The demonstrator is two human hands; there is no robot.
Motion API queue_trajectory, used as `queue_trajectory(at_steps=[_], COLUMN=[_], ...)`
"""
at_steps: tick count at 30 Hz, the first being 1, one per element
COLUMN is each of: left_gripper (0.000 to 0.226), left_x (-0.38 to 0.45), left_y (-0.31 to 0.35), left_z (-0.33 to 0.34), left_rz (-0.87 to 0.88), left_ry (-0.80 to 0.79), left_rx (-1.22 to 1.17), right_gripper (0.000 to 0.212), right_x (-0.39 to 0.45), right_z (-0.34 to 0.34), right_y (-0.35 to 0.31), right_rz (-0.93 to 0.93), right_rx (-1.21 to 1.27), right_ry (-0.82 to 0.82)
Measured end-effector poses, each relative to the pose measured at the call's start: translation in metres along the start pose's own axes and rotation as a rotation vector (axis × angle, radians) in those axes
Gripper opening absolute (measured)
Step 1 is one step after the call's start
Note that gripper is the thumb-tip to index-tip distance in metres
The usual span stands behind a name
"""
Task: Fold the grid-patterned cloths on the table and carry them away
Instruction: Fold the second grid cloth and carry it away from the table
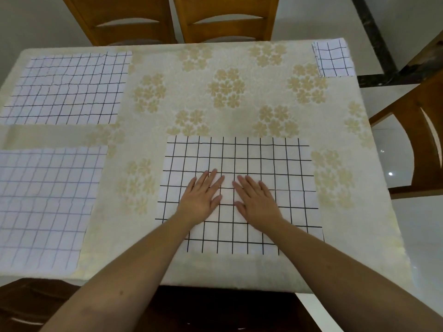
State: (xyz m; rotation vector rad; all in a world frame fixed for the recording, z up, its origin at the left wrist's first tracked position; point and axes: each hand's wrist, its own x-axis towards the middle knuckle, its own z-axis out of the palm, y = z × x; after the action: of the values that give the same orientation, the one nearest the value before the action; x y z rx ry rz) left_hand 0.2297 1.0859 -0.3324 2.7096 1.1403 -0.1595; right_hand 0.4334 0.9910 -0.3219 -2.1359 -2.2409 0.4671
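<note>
A white cloth with a black grid (275, 159) lies spread flat on the table in front of me. My left hand (203, 195) and my right hand (256, 200) both rest palm-down on its middle, fingers spread, side by side and holding nothing. Two more grid cloths lie flat on the left: one at the far left (69, 88), one at the near left (45, 204). A small folded grid cloth (333, 58) sits at the table's far right corner.
The table wears a cream cloth with beige flower prints (225, 87). Two wooden chairs (225, 17) stand at the far side, another chair (417, 130) at the right, and a dark chair (36, 305) below the near edge.
</note>
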Motion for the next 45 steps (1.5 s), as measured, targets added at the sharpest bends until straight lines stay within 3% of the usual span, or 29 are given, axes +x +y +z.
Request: queue_trajectory(at_steps=[7, 13, 16, 21, 30, 39, 45], left_gripper=[0.052, 0.039, 0.033, 0.016, 0.013, 0.009, 0.005], left_x=[-0.024, -0.016, -0.009, 0.003, 0.006, 0.009, 0.008], left_y=[-0.041, -0.05, -0.044, -0.028, -0.026, -0.029, -0.027], left_z=[0.0, -0.005, -0.01, -0.01, -0.016, -0.017, -0.022], left_rz=[0.03, -0.005, -0.001, 0.027, -0.055, -0.056, -0.025], left_ry=[0.085, 0.288, 0.324, 0.304, 0.319, 0.259, 0.315], left_rx=[-0.038, -0.172, -0.253, -0.362, -0.397, -0.338, -0.348], right_gripper=[0.058, 0.037, 0.023, 0.019, 0.008, 0.008, 0.008], right_x=[-0.025, -0.017, -0.008, 0.003, 0.01, 0.009, 0.005], right_z=[-0.003, -0.011, -0.012, -0.015, -0.016, -0.013, -0.019], right_y=[0.054, 0.055, 0.042, 0.025, 0.025, 0.025, 0.027], right_rz=[0.086, 0.038, 0.079, 0.166, 0.286, 0.225, 0.111], right_rx=[0.0, 0.134, 0.219, 0.288, 0.293, 0.167, 0.172], right_ry=[0.083, 0.36, 0.344, 0.262, 0.239, 0.273, 0.374])
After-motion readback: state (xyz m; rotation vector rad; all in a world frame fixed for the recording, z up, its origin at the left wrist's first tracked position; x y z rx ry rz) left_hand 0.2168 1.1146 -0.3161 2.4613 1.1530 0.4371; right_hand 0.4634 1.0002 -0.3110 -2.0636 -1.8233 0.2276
